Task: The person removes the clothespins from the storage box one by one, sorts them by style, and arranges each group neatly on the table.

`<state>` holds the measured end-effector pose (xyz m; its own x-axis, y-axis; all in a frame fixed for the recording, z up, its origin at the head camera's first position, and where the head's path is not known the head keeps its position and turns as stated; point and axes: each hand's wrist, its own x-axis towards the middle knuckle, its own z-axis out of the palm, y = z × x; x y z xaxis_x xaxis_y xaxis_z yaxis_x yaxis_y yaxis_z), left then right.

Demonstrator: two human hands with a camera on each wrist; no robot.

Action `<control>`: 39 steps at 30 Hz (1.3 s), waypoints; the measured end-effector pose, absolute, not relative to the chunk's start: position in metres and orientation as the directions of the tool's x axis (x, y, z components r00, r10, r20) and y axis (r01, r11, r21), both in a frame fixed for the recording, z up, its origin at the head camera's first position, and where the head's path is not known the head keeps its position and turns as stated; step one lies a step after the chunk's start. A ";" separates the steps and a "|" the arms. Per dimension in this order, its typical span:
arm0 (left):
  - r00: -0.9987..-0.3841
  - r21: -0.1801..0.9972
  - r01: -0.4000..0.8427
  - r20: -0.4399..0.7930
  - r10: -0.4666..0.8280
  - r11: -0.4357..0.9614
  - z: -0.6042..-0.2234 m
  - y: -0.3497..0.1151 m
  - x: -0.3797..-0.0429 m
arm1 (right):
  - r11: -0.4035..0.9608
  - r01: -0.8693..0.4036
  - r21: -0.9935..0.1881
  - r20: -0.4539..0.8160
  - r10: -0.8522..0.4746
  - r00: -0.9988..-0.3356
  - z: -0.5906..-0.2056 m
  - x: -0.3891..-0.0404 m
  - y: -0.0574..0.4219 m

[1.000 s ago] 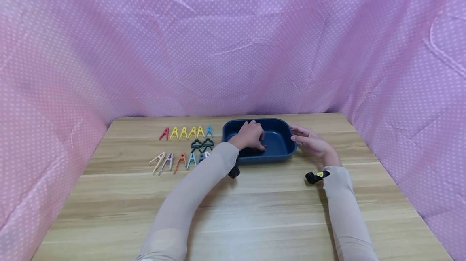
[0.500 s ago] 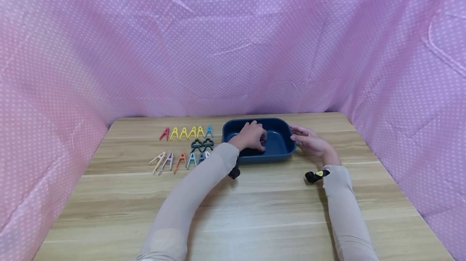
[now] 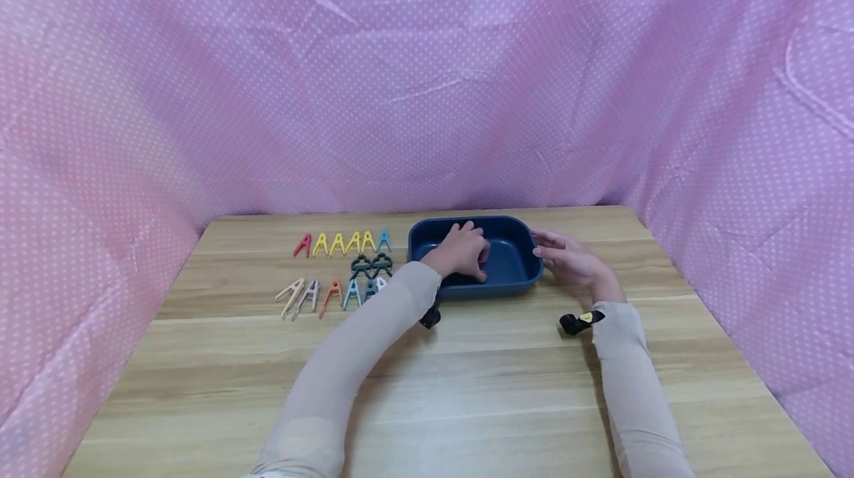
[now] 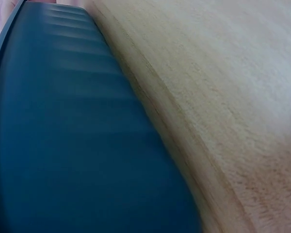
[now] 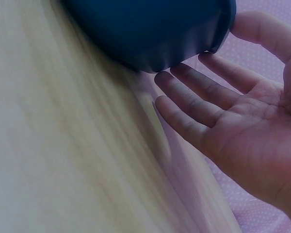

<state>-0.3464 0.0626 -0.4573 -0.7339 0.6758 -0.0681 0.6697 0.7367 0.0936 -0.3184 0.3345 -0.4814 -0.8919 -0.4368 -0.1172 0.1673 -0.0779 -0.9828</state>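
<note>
In the head view my left hand [image 3: 462, 250] reaches down into a dark blue rectangular basin [image 3: 511, 290], its fingers curled. A small red object [image 3: 483, 261] shows between thumb and fingers; most of it is hidden by the hand. The left wrist view shows the basin's long outer wall [image 4: 77, 126] filling its left side. My right hand [image 3: 567, 259] is at the basin's right end. In the right wrist view its long fingers are extended, with fingertips right at the end wall [image 5: 155, 34] and the thumb at the rim.
Left of the basin lie clothespins: a back row with a red one [image 3: 302, 244], yellow ones [image 3: 336, 244] and a blue one [image 3: 383, 240], two dark green cloud-shaped clips [image 3: 371, 264], and a front row including an orange one [image 3: 330, 296]. Pink dotted cloth [image 3: 427, 93] surrounds the wooden table [image 3: 480, 389].
My left hand has shifted very slightly inside the basin, its thumb a little lower, and the red object shows differently between the fingers. The right hand and basin hold still.
</note>
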 end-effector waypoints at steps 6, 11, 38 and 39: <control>-0.718 0.083 0.690 -0.052 0.694 0.719 -0.457 0.063 -0.347 | -0.053 0.148 -0.988 -0.110 -0.443 -0.890 -0.482 -0.320 0.335; -0.706 0.056 0.706 -0.036 0.708 0.706 -0.452 0.058 -0.349 | -0.051 0.135 -0.990 -0.098 -0.448 -0.889 -0.483 -0.322 0.334; -0.754 0.238 0.656 0.155 0.639 0.716 -0.390 -0.021 -0.346 | -0.121 0.189 -0.975 -0.118 -0.438 -0.891 -0.483 -0.319 0.335; -0.756 0.253 0.653 0.174 0.631 0.714 -0.390 -0.025 -0.346 | -0.127 0.183 -0.975 -0.110 -0.443 -0.890 -0.483 -0.319 0.335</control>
